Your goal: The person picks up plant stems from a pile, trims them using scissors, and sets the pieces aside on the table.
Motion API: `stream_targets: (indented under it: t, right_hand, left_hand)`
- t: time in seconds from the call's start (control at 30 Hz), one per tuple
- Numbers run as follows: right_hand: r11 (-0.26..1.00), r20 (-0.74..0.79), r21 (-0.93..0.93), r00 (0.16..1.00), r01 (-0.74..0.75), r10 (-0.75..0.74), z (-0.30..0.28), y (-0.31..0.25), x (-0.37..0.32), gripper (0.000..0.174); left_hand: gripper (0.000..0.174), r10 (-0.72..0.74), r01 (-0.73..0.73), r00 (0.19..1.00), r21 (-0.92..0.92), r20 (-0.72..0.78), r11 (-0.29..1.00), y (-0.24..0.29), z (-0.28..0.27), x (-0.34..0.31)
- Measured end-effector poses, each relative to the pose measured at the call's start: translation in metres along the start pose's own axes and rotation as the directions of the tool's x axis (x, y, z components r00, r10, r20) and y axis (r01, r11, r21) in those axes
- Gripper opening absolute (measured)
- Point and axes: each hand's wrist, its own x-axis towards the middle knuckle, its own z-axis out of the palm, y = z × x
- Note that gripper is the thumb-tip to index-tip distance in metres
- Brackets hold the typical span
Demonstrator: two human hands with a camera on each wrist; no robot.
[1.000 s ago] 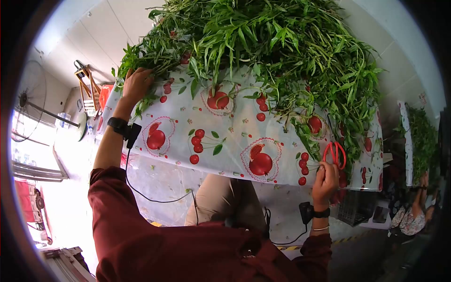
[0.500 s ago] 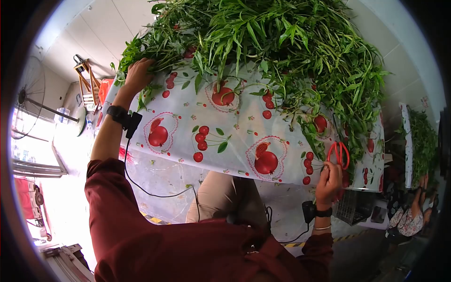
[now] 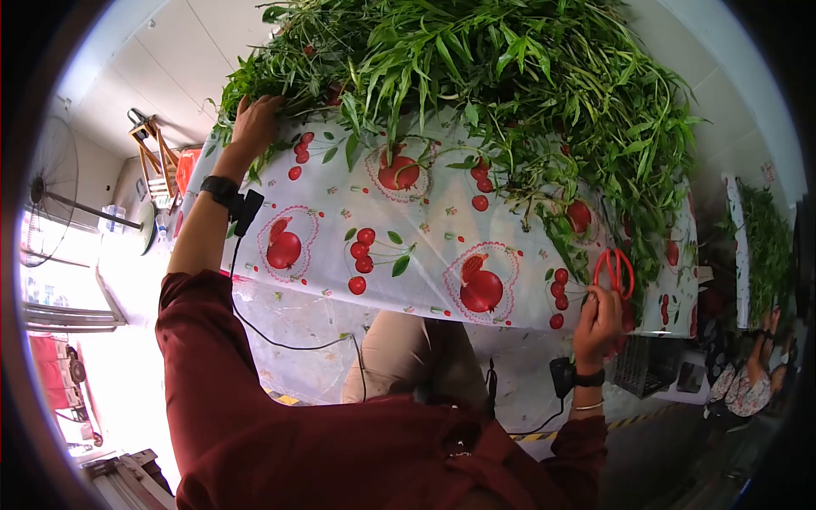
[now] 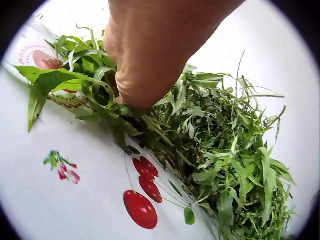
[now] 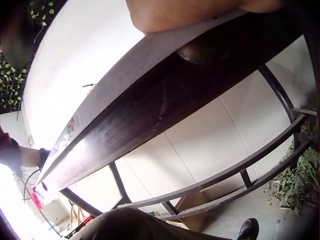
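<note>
A broad heap of leafy green stems (image 3: pixel 476 68) covers the far half of a table with a fruit-patterned tablecloth (image 3: pixel 408 246). My left hand (image 3: pixel 253 132) reaches onto the heap's left edge, fingers spread among the leaves. In the left wrist view, the left hand (image 4: pixel 150 60) presses down between a leafy clump and the stems, fingertips hidden. At the table's near right edge is my right hand (image 3: pixel 599 321), with fingers curled toward the thumb. Red-handled scissors (image 3: pixel 627 276) lie just beyond it, blades hidden under leaves. I cannot tell whether the right fingers pinch anything.
A dark crate (image 3: pixel 643 370) stands low at the right of the table. Further right, another person (image 3: pixel 748 387) sits by a second surface with greens (image 3: pixel 765 255). A floor fan (image 3: pixel 51 191) and a wooden folding frame (image 3: pixel 153 157) stand at the left. Cables run from both wrist cameras.
My left hand has slid a little further up into the greens, its fingers drawing together and then spreading. My right hand has hardly moved beside the scissors.
</note>
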Motion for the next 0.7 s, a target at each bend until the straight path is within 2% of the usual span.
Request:
stream_targets:
  t: [0.03,0.13,0.27,0.37,0.43,0.47,0.57,0.6,0.67,0.7]
  right_hand:
    - [1.0,-0.001,0.004,1.0,-0.004,0.004,0.0,-0.001,0.0,0.011]
    - [1.0,-0.004,-0.002,1.0,-0.001,0.001,0.0,0.0,0.0,0.011]
    - [1.0,-0.004,-0.008,1.0,0.0,0.0,0.0,0.0,-0.001,0.011]
    - [1.0,-0.006,-0.014,1.0,-0.001,0.001,0.0,0.001,-0.002,0.012]
    - [1.0,-0.004,-0.023,1.0,-0.002,0.002,0.002,0.001,-0.002,0.012]
    - [0.999,-0.035,-0.013,0.999,0.031,-0.032,0.006,0.003,-0.003,0.012]
    - [0.999,-0.071,-0.015,0.996,0.05,-0.051,0.004,0.01,-0.003,0.013]
    - [1.0,-0.061,-0.002,0.998,0.015,-0.016,0.001,0.007,-0.002,0.012]
    - [1.0,-0.072,0.007,0.997,0.002,-0.002,0.0,0.005,-0.002,0.011]
    - [1.0,-0.066,0.024,0.998,0.004,-0.003,-0.001,0.005,-0.001,0.011]
  left_hand:
    - [0.052,-0.039,0.04,0.999,-0.009,0.038,0.999,0.005,-0.005,-0.004]
    - [0.058,-0.04,0.041,0.997,-0.022,0.061,0.999,0.017,-0.017,-0.012]
    - [0.059,-0.038,0.041,0.998,-0.052,0.057,0.998,0.028,-0.03,-0.02]
    - [0.06,-0.025,0.024,0.995,0.014,0.095,1.0,0.042,-0.047,-0.024]
    - [0.056,-0.05,0.06,0.994,-0.107,0.095,0.992,0.05,-0.056,-0.028]
    - [0.056,-0.036,0.047,0.995,-0.108,0.096,0.993,0.048,-0.06,-0.034]
    - [0.042,0.028,-0.026,1.0,-0.159,0.012,0.987,0.071,-0.072,-0.04]
    - [0.032,0.069,-0.089,0.993,-0.21,-0.101,0.974,0.084,-0.078,-0.047]
    - [0.018,0.136,-0.188,0.967,-0.242,-0.217,0.952,0.107,-0.082,-0.066]
    - [0.012,0.174,-0.262,0.928,-0.247,-0.33,0.933,0.123,-0.079,-0.078]
